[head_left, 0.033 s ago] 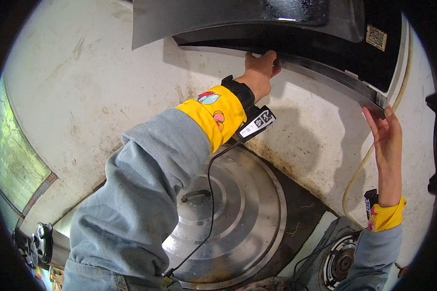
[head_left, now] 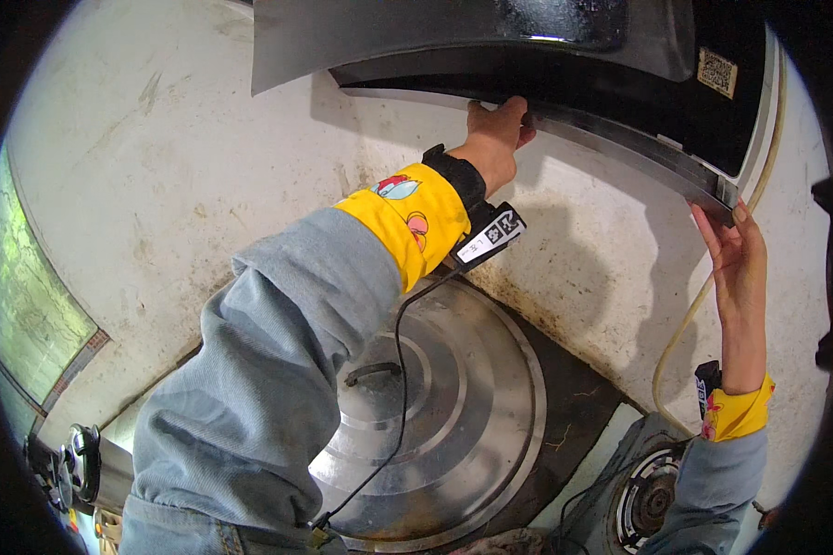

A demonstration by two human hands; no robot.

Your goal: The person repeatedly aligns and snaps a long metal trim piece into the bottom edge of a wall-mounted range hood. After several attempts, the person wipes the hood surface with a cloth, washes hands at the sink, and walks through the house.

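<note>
Stained wall, narrow silvery strip

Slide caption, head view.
Left hand and right hand hold the metal strip edging a black panel, above a large round metal lid.

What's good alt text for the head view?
A person's left hand and right hand touch the lower edge of a black hood, midway and at its right corner respectively; below are a large round metal lid and a burner.
</note>
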